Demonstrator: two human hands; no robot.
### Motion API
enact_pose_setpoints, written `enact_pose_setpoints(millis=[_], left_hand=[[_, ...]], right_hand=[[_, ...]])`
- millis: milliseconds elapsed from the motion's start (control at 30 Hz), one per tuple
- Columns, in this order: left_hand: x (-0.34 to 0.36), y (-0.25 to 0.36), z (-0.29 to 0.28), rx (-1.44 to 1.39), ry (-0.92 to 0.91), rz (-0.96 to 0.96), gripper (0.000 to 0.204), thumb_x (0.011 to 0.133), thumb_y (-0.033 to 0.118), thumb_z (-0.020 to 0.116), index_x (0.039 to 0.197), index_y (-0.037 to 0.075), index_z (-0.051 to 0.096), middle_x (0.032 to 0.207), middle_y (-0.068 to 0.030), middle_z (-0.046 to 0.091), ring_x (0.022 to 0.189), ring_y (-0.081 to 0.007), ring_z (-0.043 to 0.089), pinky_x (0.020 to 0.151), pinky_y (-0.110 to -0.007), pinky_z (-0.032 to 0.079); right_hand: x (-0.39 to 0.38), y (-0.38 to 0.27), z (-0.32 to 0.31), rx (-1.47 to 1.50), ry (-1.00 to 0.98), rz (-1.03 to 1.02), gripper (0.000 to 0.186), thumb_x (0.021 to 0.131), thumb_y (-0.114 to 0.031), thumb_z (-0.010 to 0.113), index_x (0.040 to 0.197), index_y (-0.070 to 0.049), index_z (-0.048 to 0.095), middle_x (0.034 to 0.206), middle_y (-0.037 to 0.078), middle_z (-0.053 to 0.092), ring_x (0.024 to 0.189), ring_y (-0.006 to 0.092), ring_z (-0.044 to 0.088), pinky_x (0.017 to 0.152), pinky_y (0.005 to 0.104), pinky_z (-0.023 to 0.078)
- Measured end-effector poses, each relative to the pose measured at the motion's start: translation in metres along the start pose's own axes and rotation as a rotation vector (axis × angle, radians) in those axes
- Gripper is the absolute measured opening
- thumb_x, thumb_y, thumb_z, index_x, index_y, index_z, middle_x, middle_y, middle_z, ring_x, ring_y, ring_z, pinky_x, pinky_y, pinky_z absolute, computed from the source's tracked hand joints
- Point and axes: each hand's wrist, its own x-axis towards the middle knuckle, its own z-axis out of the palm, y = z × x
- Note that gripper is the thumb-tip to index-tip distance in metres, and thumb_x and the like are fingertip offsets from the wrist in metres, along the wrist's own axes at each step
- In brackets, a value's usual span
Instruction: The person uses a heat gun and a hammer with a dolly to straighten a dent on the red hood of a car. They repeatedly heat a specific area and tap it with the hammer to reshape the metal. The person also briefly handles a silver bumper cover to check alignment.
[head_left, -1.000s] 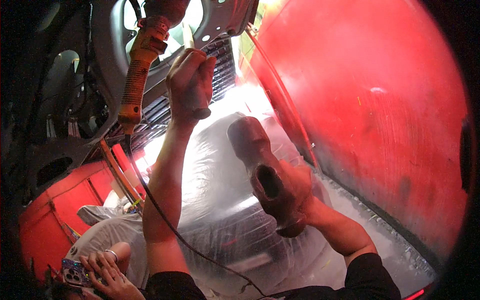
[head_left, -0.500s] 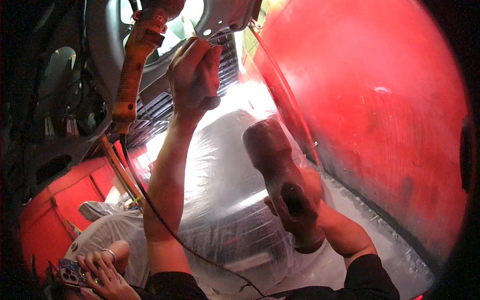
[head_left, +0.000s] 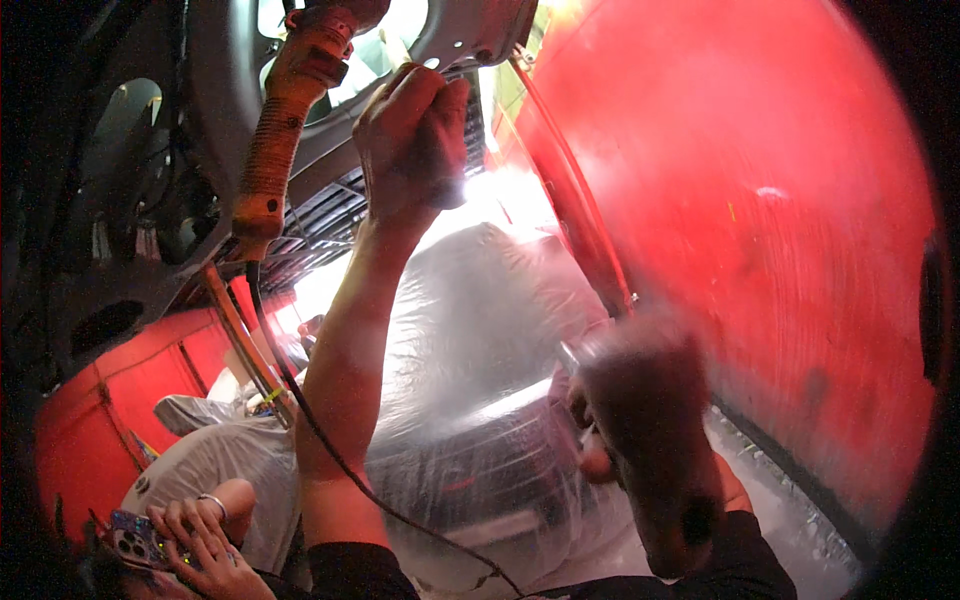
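Note:
My left hand (head_left: 415,150) is closed, raised at the upper middle under a grey sheet-metal panel (head_left: 215,100). It grips a pale rod (head_left: 397,45) that runs up toward a bright opening in the panel; how the rod ends is hidden. On the right my right hand (head_left: 592,455) is wrapped around a heavy dark hammer (head_left: 655,400), blurred by motion. Its bulky head hides most of the hand and the handle. Left of my raised hand, apart from it, hangs a yellow-orange corded power tool (head_left: 275,140).
The tool's black cord (head_left: 330,440) crosses my left forearm. Behind stands a bulky shape under clear plastic sheeting (head_left: 470,330). A red wall (head_left: 760,190) closes the right side. At lower left another person's hands (head_left: 205,530) hold a phone (head_left: 135,540).
My right hand and the hammer have moved right and lower, away from my left hand. My left hand keeps its grip on the rod. The whole view has shifted slightly.

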Motion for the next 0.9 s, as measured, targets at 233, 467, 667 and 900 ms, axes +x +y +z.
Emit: enact_pose_setpoints(millis=[233, 467, 667, 900], left_hand=[[0.002, 0.008, -0.015, -0.174, 0.046, -0.095, 0.012, 0.087, 0.004, 0.060, 0.077, 0.000, 0.053, 0.068, -0.0099, 0.050, 0.058, -0.0210, 0.049, 0.057, -0.029, 0.040], [-0.012, 0.005, -0.005, -0.256, 0.043, -0.117, 0.013, 0.086, -0.001, 0.058, 0.076, -0.003, 0.051, 0.070, -0.0114, 0.050, 0.058, -0.0193, 0.048, 0.056, -0.028, 0.040], [-0.013, 0.004, 0.002, -0.071, 0.066, 0.035, 0.015, 0.084, 0.000, 0.063, 0.075, -0.001, 0.050, 0.071, -0.0102, 0.053, 0.059, -0.0209, 0.048, 0.058, -0.030, 0.043], [-0.013, 0.012, 0.003, -0.115, 0.048, 0.011, 0.018, 0.080, -0.002, 0.065, 0.074, 0.000, 0.048, 0.070, -0.0112, 0.051, 0.058, -0.0254, 0.048, 0.056, -0.031, 0.043]], right_hand=[[0.081, 0.010, 0.012, 0.446, 0.431, -0.050, 0.042, 0.076, -0.027, 0.073, 0.107, -0.005, 0.057, 0.077, 0.017, 0.062, 0.067, 0.0336, 0.063, 0.057, 0.0424, 0.048], [0.033, -0.004, 0.007, -0.011, 0.555, -0.001, 0.052, 0.078, -0.026, 0.071, 0.124, -0.014, 0.050, 0.075, 0.011, 0.063, 0.064, 0.0288, 0.064, 0.052, 0.0415, 0.048], [0.031, -0.015, 0.001, 0.179, 0.328, 0.248, 0.031, 0.079, -0.011, 0.065, 0.107, -0.006, 0.051, 0.074, 0.004, 0.057, 0.065, 0.0184, 0.057, 0.058, 0.0329, 0.047], [0.014, -0.006, 0.007, 0.445, 0.257, 0.143, 0.020, 0.077, -0.004, 0.069, 0.089, -0.004, 0.053, 0.068, 0.002, 0.050, 0.056, 0.0149, 0.052, 0.048, 0.0272, 0.043]])
